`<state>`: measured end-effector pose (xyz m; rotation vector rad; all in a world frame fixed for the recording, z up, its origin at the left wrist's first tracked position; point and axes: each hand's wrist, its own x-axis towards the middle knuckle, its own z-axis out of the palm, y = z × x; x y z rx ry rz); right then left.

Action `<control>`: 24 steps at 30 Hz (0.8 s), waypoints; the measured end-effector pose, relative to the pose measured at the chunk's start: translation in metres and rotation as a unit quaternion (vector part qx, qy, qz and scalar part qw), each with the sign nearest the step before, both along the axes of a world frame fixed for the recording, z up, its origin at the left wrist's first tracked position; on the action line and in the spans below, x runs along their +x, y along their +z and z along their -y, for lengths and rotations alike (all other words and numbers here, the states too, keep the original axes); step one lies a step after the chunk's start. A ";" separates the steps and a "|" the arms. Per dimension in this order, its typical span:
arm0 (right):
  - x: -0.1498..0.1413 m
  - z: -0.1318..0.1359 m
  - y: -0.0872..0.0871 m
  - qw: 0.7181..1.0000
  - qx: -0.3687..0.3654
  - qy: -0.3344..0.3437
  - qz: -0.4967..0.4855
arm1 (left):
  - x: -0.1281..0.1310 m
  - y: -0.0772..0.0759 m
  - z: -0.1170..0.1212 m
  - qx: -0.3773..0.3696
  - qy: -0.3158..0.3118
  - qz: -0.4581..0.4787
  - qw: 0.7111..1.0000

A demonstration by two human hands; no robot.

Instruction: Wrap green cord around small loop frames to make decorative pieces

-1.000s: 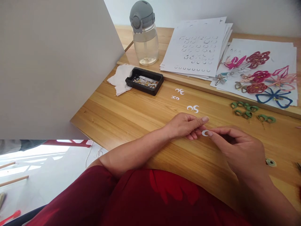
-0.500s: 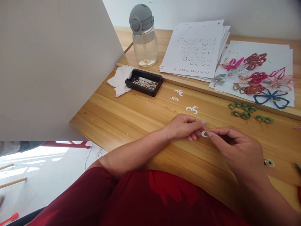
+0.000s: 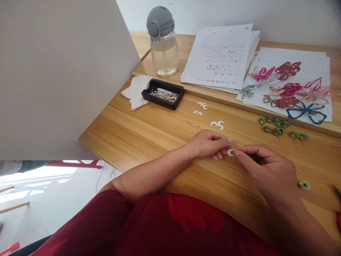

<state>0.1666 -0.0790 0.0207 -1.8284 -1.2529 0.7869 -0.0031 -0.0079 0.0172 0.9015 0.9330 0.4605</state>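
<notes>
A small white crescent-shaped paper piece [image 3: 230, 152] is pinched between both hands just above the wooden table [image 3: 149, 131]. My left hand [image 3: 210, 144] rests on the table with its fingertips closed on the piece's left side. My right hand [image 3: 266, 169] comes in from the right, thumb and forefinger closed on the same piece. Three small groups of similar white paper cut-outs [image 3: 217, 124] lie on the table just beyond my hands.
A black tray of small beads [image 3: 163, 93] sits beside a white cloth [image 3: 135, 90], with a grey-lidded water bottle [image 3: 162, 42] behind. Punched white sheets [image 3: 221, 53] and sheets with coloured quilled flowers [image 3: 290, 83] lie at the back. Green paper coils [image 3: 277, 125] lie right. A grey board [image 3: 58, 71] stands left.
Both hands stay pinched on the white piece, almost still. The view has shifted slightly.
</notes>
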 end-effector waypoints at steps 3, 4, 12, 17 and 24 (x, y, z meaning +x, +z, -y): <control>-0.003 0.001 0.004 1.000 -0.005 -0.001 0.001 | 0.000 -0.003 0.001 0.005 0.002 0.005 1.000; -0.004 0.001 0.004 1.000 -0.007 -0.002 0.003 | 0.000 -0.004 0.001 0.008 0.001 0.008 1.000; -0.004 0.001 0.004 1.000 -0.003 0.001 0.004 | 0.000 -0.005 0.000 0.017 -0.002 0.006 1.000; -0.001 0.000 0.002 1.000 0.002 0.006 0.016 | -0.001 -0.005 0.001 0.027 0.000 0.005 1.000; 0.004 -0.001 -0.006 1.000 0.023 0.006 0.013 | -0.002 -0.006 0.001 0.040 -0.004 0.013 0.999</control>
